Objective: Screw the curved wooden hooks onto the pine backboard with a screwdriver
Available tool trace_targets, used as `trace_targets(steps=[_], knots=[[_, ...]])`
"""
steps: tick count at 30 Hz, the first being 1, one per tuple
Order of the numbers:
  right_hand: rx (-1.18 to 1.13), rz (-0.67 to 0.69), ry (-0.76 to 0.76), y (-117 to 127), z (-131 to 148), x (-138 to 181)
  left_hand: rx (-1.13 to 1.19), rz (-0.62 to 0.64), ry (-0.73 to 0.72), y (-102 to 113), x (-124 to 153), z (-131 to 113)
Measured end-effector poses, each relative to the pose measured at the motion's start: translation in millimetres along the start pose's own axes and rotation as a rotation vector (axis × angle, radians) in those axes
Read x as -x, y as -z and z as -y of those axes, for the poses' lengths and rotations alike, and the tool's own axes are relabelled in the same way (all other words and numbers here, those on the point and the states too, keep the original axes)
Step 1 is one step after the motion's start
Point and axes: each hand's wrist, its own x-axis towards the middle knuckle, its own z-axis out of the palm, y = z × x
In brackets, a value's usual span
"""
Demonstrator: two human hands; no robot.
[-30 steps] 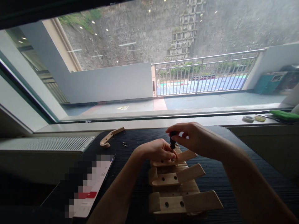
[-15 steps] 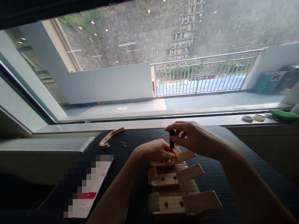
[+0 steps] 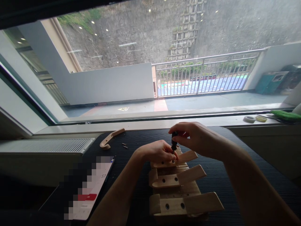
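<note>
My right hand (image 3: 191, 133) grips the black handle of a small screwdriver (image 3: 174, 142), held upright over the wooden board (image 3: 168, 193). Beside the shaft, my left hand (image 3: 157, 152) has its fingers pinched together low at the farthest wooden hook (image 3: 188, 156). Whether those fingers hold the shaft, a screw or the hook is hidden. Two more wooden hooks lie across the board nearer to me, the middle hook (image 3: 176, 178) and the nearest hook (image 3: 185, 203), each with two dark screw holes.
A loose wooden hook (image 3: 113, 138) and a couple of small screws (image 3: 125, 145) lie on the black table (image 3: 137, 136) at the back left. A tablet-like screen (image 3: 91, 191), partly blurred out, rests at the left. Tape rolls (image 3: 255, 119) and a green brush-like item (image 3: 285, 115) sit on the windowsill.
My right hand has shifted slightly right, and the screwdriver handle now leans a little differently. My left hand and the board look unmoved.
</note>
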Motion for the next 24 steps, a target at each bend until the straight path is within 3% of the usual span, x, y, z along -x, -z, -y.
trace_targets(steps=[24], knots=[[-0.068,-0.02,-0.005,0.8,-0.2,-0.4,-0.007,0.009,0.0,0.5,1.7,-2.0]])
